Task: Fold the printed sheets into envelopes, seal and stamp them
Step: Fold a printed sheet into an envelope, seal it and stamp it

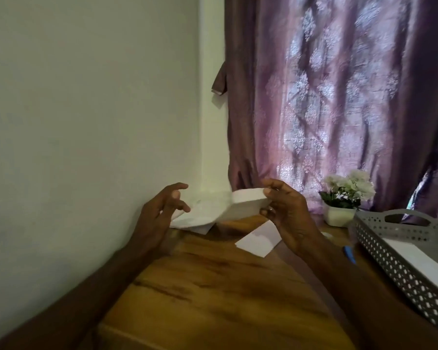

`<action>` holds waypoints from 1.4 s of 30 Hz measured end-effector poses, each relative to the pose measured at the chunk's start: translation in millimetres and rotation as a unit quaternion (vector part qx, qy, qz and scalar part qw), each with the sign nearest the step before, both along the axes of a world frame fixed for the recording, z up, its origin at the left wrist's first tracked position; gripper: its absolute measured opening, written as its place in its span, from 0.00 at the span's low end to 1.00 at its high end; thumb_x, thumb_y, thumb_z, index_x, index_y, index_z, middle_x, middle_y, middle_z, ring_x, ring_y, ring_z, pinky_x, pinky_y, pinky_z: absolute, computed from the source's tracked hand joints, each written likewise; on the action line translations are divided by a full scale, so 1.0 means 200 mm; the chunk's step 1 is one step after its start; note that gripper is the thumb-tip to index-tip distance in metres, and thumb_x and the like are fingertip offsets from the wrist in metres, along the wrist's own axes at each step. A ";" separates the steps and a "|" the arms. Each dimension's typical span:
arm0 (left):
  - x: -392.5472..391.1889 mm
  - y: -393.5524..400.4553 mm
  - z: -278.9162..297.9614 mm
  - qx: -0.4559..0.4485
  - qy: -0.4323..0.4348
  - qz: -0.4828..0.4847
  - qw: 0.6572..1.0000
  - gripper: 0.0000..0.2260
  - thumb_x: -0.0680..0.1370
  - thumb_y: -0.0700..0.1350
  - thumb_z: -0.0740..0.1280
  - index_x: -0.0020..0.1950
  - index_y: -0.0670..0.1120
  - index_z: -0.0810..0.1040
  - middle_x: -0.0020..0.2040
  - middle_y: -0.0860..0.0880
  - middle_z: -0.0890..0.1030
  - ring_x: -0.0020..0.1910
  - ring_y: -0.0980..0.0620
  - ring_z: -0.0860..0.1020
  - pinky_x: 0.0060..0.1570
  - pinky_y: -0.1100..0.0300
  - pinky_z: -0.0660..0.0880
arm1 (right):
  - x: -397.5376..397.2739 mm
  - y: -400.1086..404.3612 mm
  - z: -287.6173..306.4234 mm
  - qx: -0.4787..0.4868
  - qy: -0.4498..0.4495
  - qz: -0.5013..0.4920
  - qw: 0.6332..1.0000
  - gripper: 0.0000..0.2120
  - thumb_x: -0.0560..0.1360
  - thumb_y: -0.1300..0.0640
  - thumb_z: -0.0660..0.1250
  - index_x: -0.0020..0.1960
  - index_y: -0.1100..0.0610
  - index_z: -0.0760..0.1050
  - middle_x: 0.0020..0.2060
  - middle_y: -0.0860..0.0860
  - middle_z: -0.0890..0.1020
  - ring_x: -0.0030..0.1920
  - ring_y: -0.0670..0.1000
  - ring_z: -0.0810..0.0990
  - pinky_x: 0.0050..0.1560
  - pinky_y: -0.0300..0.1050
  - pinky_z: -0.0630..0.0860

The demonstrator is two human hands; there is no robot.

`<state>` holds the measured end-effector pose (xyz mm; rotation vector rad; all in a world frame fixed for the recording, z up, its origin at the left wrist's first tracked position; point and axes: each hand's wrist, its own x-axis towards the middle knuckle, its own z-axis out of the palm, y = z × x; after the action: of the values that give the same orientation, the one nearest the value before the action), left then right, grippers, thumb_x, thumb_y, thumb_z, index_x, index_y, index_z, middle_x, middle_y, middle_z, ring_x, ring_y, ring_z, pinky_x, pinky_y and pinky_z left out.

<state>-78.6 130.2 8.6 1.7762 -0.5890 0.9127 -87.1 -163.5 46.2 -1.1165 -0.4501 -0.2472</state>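
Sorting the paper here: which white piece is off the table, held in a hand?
The folded white sheet, pinched at its right end by the right hand. The smaller white piece lies flat on the wooden table; another sits in the grey tray.

Glossy wood table [213,286] — matt paper sheet [245,205]

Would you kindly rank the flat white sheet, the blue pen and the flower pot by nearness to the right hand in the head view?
1. Flat white sheet, on the table just below the right hand.
2. Blue pen, lower right.
3. Flower pot, right, by the curtain; close to the pen's rank.
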 end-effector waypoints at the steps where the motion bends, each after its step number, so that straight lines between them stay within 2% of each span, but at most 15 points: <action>1: 0.00 0.00 0.01 -0.007 -0.007 0.006 1.000 0.22 0.84 0.62 0.55 0.67 0.53 0.79 0.45 0.51 0.87 0.52 0.54 0.84 0.54 0.74 0.72 | 0.01 -0.05 0.00 0.041 0.023 0.028 0.998 0.09 0.75 0.65 0.67 0.51 0.56 0.82 0.43 0.54 0.82 0.43 0.53 0.80 0.37 0.43 0.76; 6: 0.01 -0.17 0.11 0.042 0.013 0.006 0.999 0.19 0.84 0.61 0.59 0.62 0.50 0.81 0.43 0.52 0.87 0.49 0.55 0.84 0.50 0.68 0.74 | 0.04 -0.18 -0.04 0.157 0.091 0.118 0.976 0.10 0.69 0.65 0.63 0.48 0.59 0.78 0.34 0.52 0.77 0.34 0.51 0.77 0.36 0.42 0.71; 8: 0.03 -0.31 0.19 0.087 0.070 -0.029 0.993 0.14 0.85 0.56 0.63 0.60 0.49 0.82 0.44 0.51 0.88 0.46 0.55 0.84 0.48 0.66 0.75 | 0.04 -0.18 -0.05 0.171 0.106 0.145 0.969 0.11 0.68 0.65 0.62 0.47 0.60 0.78 0.33 0.52 0.75 0.31 0.50 0.74 0.35 0.40 0.72; 11: 0.05 -0.57 0.30 0.156 0.196 -0.133 0.959 0.15 0.79 0.62 0.65 0.57 0.55 0.82 0.48 0.54 0.87 0.50 0.56 0.85 0.43 0.74 0.75 | 0.03 -0.17 -0.05 0.173 0.101 0.176 0.964 0.11 0.66 0.64 0.63 0.48 0.61 0.77 0.32 0.52 0.75 0.34 0.52 0.72 0.39 0.42 0.72; 14: 0.09 -0.74 0.33 0.245 0.263 -0.187 0.914 0.22 0.77 0.69 0.67 0.62 0.57 0.82 0.56 0.53 0.86 0.57 0.51 0.84 0.55 0.62 0.81 | 0.02 -0.15 -0.04 0.170 0.093 0.198 0.961 0.10 0.69 0.64 0.63 0.49 0.60 0.77 0.34 0.55 0.81 0.34 0.54 0.80 0.36 0.45 0.79; 16: 0.13 -0.77 0.31 0.259 0.290 -0.196 0.900 0.27 0.73 0.70 0.70 0.65 0.55 0.81 0.60 0.50 0.85 0.59 0.49 0.83 0.63 0.52 0.80 | 0.03 -0.14 -0.03 0.156 0.090 0.174 0.968 0.10 0.70 0.64 0.64 0.51 0.59 0.77 0.36 0.55 0.81 0.34 0.53 0.80 0.34 0.44 0.79; 21: 0.27 -0.64 0.22 0.149 0.331 -0.246 0.899 0.22 0.72 0.50 0.80 0.66 0.52 0.82 0.59 0.50 0.87 0.58 0.50 0.85 0.57 0.56 0.82 | 0.15 -0.19 -0.08 0.126 0.144 0.090 0.977 0.07 0.76 0.60 0.69 0.53 0.59 0.80 0.47 0.56 0.85 0.45 0.55 0.84 0.54 0.51 0.80; 24: 0.32 -0.49 0.21 0.090 0.337 -0.197 0.916 0.25 0.66 0.55 0.83 0.62 0.55 0.85 0.54 0.52 0.88 0.53 0.51 0.87 0.51 0.59 0.82 | 0.21 -0.21 -0.13 0.006 0.176 -0.080 0.981 0.09 0.77 0.57 0.68 0.54 0.58 0.82 0.47 0.55 0.87 0.41 0.51 0.85 0.43 0.46 0.79; 26: 0.35 -0.40 0.21 0.008 0.349 -0.185 0.919 0.20 0.67 0.51 0.83 0.58 0.52 0.87 0.54 0.49 0.88 0.51 0.50 0.87 0.45 0.61 0.82 | 0.22 -0.18 -0.16 -0.182 0.159 -0.227 0.943 0.08 0.78 0.58 0.67 0.52 0.56 0.84 0.45 0.56 0.87 0.41 0.52 0.85 0.41 0.47 0.81; 27: 0.35 -0.37 0.22 -0.028 0.356 -0.175 0.917 0.18 0.68 0.49 0.82 0.57 0.50 0.88 0.53 0.48 0.89 0.51 0.49 0.88 0.42 0.61 0.83 | 0.23 -0.17 -0.18 -0.317 0.131 -0.292 0.893 0.08 0.79 0.55 0.66 0.51 0.54 0.84 0.47 0.55 0.87 0.44 0.53 0.84 0.46 0.51 0.83; 29: 0.35 -0.33 0.22 -0.075 0.378 -0.141 0.912 0.15 0.71 0.44 0.80 0.57 0.47 0.87 0.53 0.46 0.89 0.51 0.45 0.87 0.42 0.59 0.83 | 0.20 -0.14 -0.23 -0.567 0.086 -0.345 0.743 0.15 0.79 0.42 0.64 0.55 0.51 0.81 0.55 0.53 0.84 0.53 0.54 0.82 0.57 0.55 0.80; 31: 0.35 -0.31 0.21 -0.091 0.403 -0.106 0.904 0.13 0.73 0.38 0.78 0.57 0.46 0.86 0.53 0.44 0.88 0.51 0.44 0.86 0.42 0.58 0.82 | 0.18 -0.10 -0.25 -0.679 0.080 -0.315 0.658 0.25 0.76 0.31 0.62 0.60 0.50 0.78 0.63 0.53 0.79 0.61 0.56 0.78 0.63 0.58 0.75; 33: 0.34 -0.30 0.20 -0.094 0.428 -0.090 0.895 0.15 0.74 0.34 0.76 0.58 0.46 0.85 0.54 0.42 0.86 0.50 0.44 0.84 0.41 0.57 0.82 | 0.17 -0.09 -0.24 -0.702 0.070 -0.286 0.649 0.27 0.74 0.31 0.66 0.61 0.51 0.78 0.65 0.54 0.77 0.63 0.56 0.76 0.64 0.57 0.74; 39: 0.31 -0.25 0.16 -0.100 0.437 -0.058 0.892 0.21 0.75 0.29 0.68 0.64 0.46 0.81 0.56 0.39 0.81 0.55 0.41 0.80 0.59 0.47 0.78 | 0.13 -0.06 -0.17 -0.703 0.028 -0.270 0.658 0.13 0.77 0.50 0.71 0.56 0.56 0.85 0.59 0.53 0.84 0.58 0.54 0.81 0.59 0.47 0.78; 42: 0.30 -0.26 0.15 -0.101 0.419 -0.040 0.902 0.23 0.75 0.28 0.64 0.66 0.47 0.79 0.50 0.42 0.78 0.52 0.45 0.76 0.56 0.52 0.75 | 0.11 -0.04 -0.19 -0.691 0.056 -0.287 0.661 0.27 0.77 0.36 0.67 0.64 0.55 0.80 0.64 0.56 0.80 0.63 0.58 0.77 0.63 0.53 0.76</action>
<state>-18.2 77.5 38.6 1.7320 0.0007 0.0845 -65.3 -172.1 7.9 -2.8004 -0.0673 -0.3899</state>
